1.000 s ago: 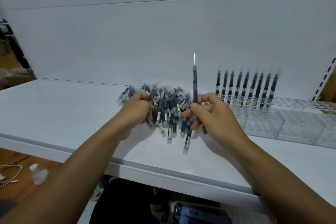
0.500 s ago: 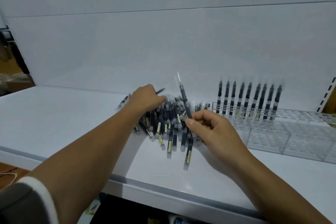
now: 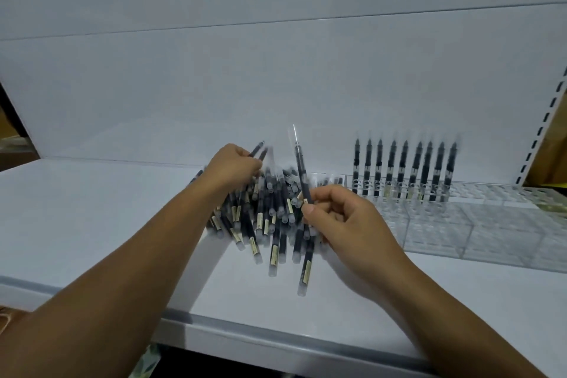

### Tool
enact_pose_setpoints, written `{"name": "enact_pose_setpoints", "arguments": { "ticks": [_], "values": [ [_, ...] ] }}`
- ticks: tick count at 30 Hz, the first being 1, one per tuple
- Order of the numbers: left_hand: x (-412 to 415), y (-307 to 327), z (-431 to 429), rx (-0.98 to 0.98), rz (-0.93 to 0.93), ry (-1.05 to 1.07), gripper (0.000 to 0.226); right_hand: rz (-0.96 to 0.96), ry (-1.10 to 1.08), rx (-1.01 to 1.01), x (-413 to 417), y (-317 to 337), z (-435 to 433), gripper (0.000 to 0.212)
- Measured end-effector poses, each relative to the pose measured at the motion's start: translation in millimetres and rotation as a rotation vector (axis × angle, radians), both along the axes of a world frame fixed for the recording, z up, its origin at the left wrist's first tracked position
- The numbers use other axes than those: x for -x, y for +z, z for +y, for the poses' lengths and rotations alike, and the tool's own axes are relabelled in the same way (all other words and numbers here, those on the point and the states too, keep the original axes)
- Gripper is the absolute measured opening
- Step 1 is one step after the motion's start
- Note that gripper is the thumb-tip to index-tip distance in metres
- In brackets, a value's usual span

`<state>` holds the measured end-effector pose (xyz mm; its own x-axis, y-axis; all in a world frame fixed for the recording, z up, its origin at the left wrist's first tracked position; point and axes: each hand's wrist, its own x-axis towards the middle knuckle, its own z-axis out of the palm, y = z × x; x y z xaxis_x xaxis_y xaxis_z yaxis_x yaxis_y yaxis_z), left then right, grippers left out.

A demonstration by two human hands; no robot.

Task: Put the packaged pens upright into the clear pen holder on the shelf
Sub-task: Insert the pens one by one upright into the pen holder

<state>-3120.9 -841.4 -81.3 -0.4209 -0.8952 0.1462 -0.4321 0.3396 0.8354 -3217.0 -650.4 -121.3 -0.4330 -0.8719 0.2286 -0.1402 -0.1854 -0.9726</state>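
I log: right hand (image 3: 343, 221) still pinches one black plastic-sleeved pen (image 3: 302, 176) upright; left hand (image 3: 231, 164) now grips further pens (image 3: 259, 148) off the heap (image 3: 271, 224); insertion likely next.

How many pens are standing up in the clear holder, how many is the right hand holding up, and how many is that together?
Standing pens in the holder: 9
Upright pen pinched in the right hand: 1
Total: 10
The pile and the bunch in the left hand are too blurred to count.
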Motion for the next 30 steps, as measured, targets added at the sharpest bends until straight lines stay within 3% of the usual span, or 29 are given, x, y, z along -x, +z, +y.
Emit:
{"name": "enact_pose_setpoints", "arguments": {
  "ticks": [3,8,11,17,21,27,30],
  "values": [
    [-3.8,2.8,17.3,-0.062,0.212,-0.060,0.009,0.034,-0.022,0.028,0.8,4.8,4.6,0.012],
    [1.8,10.9,45.3,-0.023,0.371,-0.198,0.017,0.097,-0.038,0.070,16.1,24.6,21.4,0.016],
    [10.8,18.2,62.4,-0.011,0.415,-0.290,0.017,0.218,-0.106,0.083,39.6,38.7,35.8,0.016],
    [50.9,29.0,93.9,-0.037,0.472,-0.507,0.012,0.250,-0.364,0.128,119.8,52.7,62.2,0.002],
    [93.6,28.9,108.9,-0.077,0.495,-0.628,0.012,0.324,-0.502,0.106,174.6,60.0,71.1,0.007],
    [158.7,27.2,134.5,-0.221,0.580,-0.727,0.005,0.419,-0.595,0.010,229.5,66.1,65.8,0.017],
    [171.1,13.1,143.1,-0.278,0.571,-0.748,0.006,0.456,-0.592,-0.041,232.2,54.0,65.3,0.011]
  ]
}}
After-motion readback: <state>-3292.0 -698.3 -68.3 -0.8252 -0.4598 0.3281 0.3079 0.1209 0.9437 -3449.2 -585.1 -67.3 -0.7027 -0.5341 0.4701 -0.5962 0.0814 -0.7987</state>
